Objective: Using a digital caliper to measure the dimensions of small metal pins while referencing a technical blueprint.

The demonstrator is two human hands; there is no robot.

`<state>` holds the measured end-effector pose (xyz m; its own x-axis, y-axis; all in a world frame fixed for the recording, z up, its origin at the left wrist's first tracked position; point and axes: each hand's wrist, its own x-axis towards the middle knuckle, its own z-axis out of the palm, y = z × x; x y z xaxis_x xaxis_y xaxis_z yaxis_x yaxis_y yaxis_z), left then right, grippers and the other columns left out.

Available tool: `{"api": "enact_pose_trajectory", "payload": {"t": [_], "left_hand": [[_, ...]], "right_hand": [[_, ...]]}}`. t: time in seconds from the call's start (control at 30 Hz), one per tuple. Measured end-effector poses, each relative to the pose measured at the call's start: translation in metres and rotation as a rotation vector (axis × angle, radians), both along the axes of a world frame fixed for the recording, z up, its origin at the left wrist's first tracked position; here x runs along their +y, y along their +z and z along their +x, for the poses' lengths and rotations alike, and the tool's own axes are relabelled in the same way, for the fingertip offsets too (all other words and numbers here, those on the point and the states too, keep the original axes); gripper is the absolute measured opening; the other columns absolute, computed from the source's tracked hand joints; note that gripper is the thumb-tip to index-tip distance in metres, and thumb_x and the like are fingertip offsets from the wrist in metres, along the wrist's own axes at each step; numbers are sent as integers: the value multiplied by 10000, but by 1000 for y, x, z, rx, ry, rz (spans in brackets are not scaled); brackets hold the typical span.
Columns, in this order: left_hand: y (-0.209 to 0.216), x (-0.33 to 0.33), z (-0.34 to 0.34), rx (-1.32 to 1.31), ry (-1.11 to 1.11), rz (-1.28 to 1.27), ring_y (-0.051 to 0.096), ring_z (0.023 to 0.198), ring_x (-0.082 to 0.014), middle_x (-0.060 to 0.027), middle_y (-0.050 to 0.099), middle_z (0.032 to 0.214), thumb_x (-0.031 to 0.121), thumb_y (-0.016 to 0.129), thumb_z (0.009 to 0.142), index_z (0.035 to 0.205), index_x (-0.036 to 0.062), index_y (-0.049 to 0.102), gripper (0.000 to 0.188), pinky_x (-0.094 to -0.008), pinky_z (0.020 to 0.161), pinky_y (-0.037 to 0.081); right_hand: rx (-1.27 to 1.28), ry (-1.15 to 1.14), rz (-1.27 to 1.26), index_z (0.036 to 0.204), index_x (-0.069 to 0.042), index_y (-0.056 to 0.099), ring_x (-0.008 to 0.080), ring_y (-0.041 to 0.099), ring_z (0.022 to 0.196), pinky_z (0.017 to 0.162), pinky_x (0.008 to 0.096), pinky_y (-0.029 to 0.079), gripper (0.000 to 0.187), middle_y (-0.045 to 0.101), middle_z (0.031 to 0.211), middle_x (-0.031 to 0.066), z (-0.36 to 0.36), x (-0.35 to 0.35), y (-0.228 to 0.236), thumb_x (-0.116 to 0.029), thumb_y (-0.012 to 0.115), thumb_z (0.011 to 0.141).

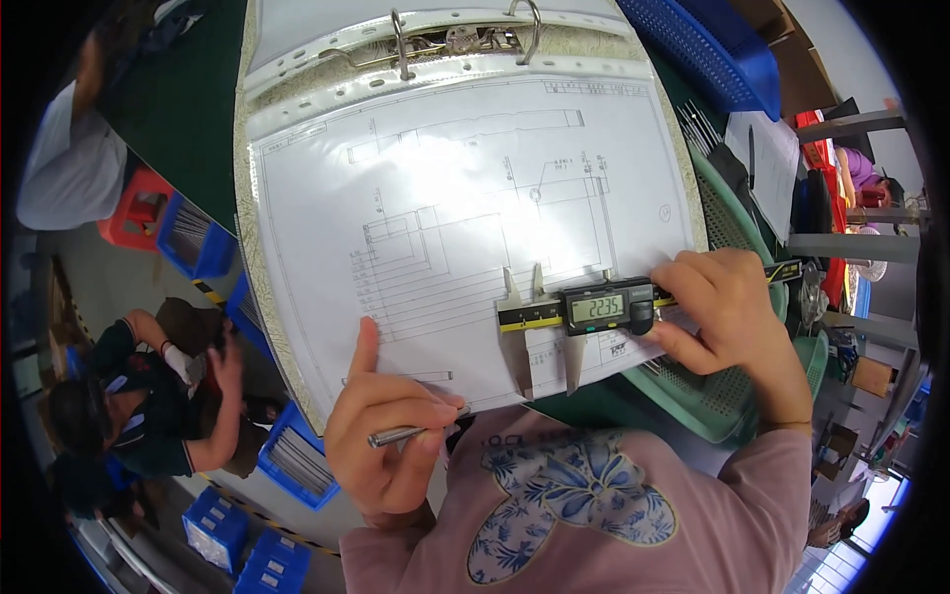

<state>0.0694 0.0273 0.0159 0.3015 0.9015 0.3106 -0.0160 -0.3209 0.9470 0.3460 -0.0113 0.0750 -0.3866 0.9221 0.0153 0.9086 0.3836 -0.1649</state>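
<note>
My right hand (730, 309) is closed around the beam end of a digital caliper (584, 315), thumb beside its display. The caliper's jaws stand a little apart with nothing visible between them. It lies across the lower right of a technical drawing (455, 178), which is in a clear sleeve of a ring binder (243, 188). In my left hand (368, 421) a thin metal rod (388, 437) is pinched between the thumb and fingers. The left index finger is stretched out onto the drawing's lower left.
Beside the binder on the right are a green plastic basket (708, 416), a blue basket (737, 59) and several metal rods (698, 127). A pen (751, 153) lies on a paper sheet. At left, blue bins (297, 457) hold rods, and a person (148, 396) works nearby.
</note>
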Motion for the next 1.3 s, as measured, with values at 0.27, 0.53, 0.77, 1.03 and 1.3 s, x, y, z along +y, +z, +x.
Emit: {"api": "enact_pose_trajectory", "payload": {"t": [0.27, 0.53, 0.77, 1.03, 1.3], "left_hand": [[-1, 0, 2, 70, -5, 18, 594, 612, -170, -64, 566, 654, 110, 571, 716, 713, 43, 581, 68, -519, 998, 184], [-3, 1, 3, 78, -12, 53, 592, 594, -165, -51, 564, 639, 95, 580, 673, 682, 55, 591, 42, -534, 987, 197], [-4, 0, 5, 68, 5, 40, 589, 583, -167, -53, 559, 632, 107, 582, 677, 668, 56, 586, 52, -535, 990, 189], [-3, 1, 5, 68, 18, 27, 588, 584, -176, -62, 554, 638, 119, 572, 687, 659, 43, 581, 81, -536, 991, 184], [3, 0, 2, 32, 108, 120, 595, 644, -206, -109, 555, 699, 70, 558, 715, 763, -9, 577, 94, -500, 953, 297]], "right_hand": [[13, -27, -31, 796, -39, 521, 245, 503, 471, 410, 331, 375, 335, 479, 594, 72, 7, -8, 4, -340, 590, 666], [25, -70, -35, 803, -39, 527, 246, 495, 458, 406, 331, 376, 318, 486, 592, 71, 13, -18, 7, -312, 601, 659], [12, -91, -35, 802, -38, 532, 246, 496, 453, 402, 324, 377, 324, 491, 588, 67, 16, -25, 8, -324, 597, 666], [9, -163, -54, 823, -28, 538, 258, 505, 480, 422, 330, 383, 338, 501, 601, 80, 23, -37, 10, -330, 587, 679], [92, -93, -48, 835, -14, 540, 272, 516, 500, 434, 322, 388, 346, 519, 632, 101, 27, -33, 5, -317, 591, 674]]}}
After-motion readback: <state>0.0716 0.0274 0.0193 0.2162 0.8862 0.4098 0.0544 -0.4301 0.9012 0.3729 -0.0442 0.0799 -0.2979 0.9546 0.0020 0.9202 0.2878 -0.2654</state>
